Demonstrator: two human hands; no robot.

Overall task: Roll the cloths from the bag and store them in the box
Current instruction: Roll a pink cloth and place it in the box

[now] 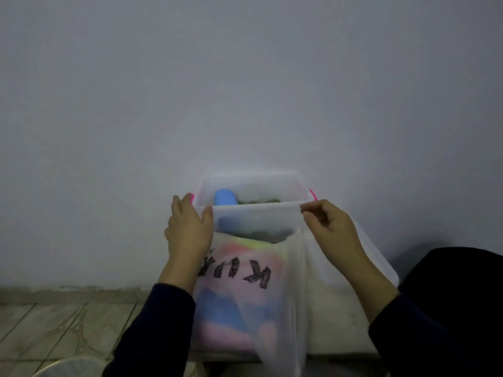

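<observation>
A translucent plastic box (pixel 253 183) with pink handles stands against the wall. Inside it are a rolled blue cloth (pixel 226 197) and a dark green one (pixel 261 201). My left hand (pixel 189 227) grips the box's front left corner, thumb over the rim. My right hand (pixel 330 227) pinches the front rim at its right end. In front of the box lies a white plastic bag (pixel 245 295) with black letters, holding pink, blue and yellow cloths that show through it.
The box's clear lid (pixel 378 262) lies under and to the right of the bag. A grey wall fills the background. Tiled floor (pixel 54 327) is at the lower left, with a round rim (pixel 65 367) at the bottom edge. My dark-clad leg (pixel 457 295) is at right.
</observation>
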